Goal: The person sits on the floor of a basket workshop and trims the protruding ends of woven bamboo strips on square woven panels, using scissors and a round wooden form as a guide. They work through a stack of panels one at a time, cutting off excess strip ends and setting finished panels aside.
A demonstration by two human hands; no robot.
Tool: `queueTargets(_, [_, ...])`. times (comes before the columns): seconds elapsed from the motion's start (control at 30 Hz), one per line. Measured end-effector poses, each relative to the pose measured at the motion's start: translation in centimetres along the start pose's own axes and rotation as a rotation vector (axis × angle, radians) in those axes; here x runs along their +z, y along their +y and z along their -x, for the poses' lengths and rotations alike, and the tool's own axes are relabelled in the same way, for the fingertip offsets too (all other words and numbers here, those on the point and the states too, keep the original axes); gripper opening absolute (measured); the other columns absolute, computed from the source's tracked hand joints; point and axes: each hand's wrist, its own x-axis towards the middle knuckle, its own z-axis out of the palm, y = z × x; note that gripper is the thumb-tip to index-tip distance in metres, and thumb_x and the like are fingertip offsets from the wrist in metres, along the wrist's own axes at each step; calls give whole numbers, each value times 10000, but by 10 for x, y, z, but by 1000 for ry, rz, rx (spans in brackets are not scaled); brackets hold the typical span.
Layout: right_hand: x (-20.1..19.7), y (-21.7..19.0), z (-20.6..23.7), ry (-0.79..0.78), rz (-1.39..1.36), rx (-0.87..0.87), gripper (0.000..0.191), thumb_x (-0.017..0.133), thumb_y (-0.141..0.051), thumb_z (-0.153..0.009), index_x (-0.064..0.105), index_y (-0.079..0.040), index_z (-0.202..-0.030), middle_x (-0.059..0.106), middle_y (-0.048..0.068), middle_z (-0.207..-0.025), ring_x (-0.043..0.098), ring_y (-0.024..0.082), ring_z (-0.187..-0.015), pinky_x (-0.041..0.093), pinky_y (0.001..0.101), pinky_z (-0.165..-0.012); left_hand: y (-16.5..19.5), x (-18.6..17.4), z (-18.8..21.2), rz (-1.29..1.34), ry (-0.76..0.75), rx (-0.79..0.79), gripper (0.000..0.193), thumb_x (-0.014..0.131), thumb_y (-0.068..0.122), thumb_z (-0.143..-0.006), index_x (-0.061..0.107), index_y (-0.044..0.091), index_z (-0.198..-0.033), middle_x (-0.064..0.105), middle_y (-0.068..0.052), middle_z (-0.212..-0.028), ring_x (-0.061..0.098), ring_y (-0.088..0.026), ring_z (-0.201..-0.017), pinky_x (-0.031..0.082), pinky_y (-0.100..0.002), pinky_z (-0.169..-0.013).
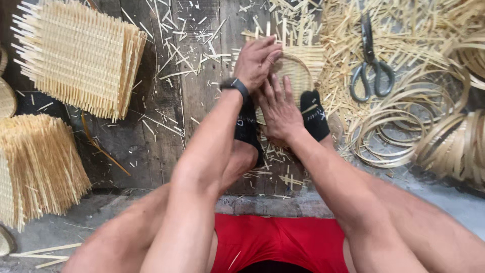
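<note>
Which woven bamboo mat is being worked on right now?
The woven mat under the left hand and right hand, with a round hoop pressed on it. The stacked mats at upper left lie untouched.

Even soft daylight; sharp; faint shadows

Wooden boards (166,126) carry woven mats (81,55), scissors (371,63), bamboo hoops (399,131).

Scissors (371,71) lie on loose bamboo strips (404,40). Coiled bamboo hoops (399,131) sit nearby. Woven mat stacks (81,55) rest on the plank floor (151,136).
</note>
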Motion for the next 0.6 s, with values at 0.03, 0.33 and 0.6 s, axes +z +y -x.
queueTargets(0.03, [9,0,-2,-37,76,5,853,621,-421,-796,371,-83,-1539,241,259,-1621,117,420,-1530,59,602,-1220,-6,4,-2,36,17,-30,249,655,351,-1004,789,215,-1164,676,-41,-1361,603,-230,-1237,416,-409,-1134])
queueTargets(0.33, [-38,31,-10,232,-368,-111,777,755,-389,-608,602,-11,-1270,488,268,-1397,402,428,-1349,284,597,-1098,-17,3,-7,87,57,6,217,674,298,-998,787,138,-1093,755,-67,-1190,689,-246,-1095,498,-391,-1021])
queueTargets(0.6, [-21,123,-76,435,-985,387,120,707,-176,-1010,772,-84,-1051,724,61,-887,674,163,-803,536,325,-736,-12,8,-23,393,26,-386,207,734,277,-919,817,100,-988,792,-65,-820,738,-139,-721,562,-287,-629])
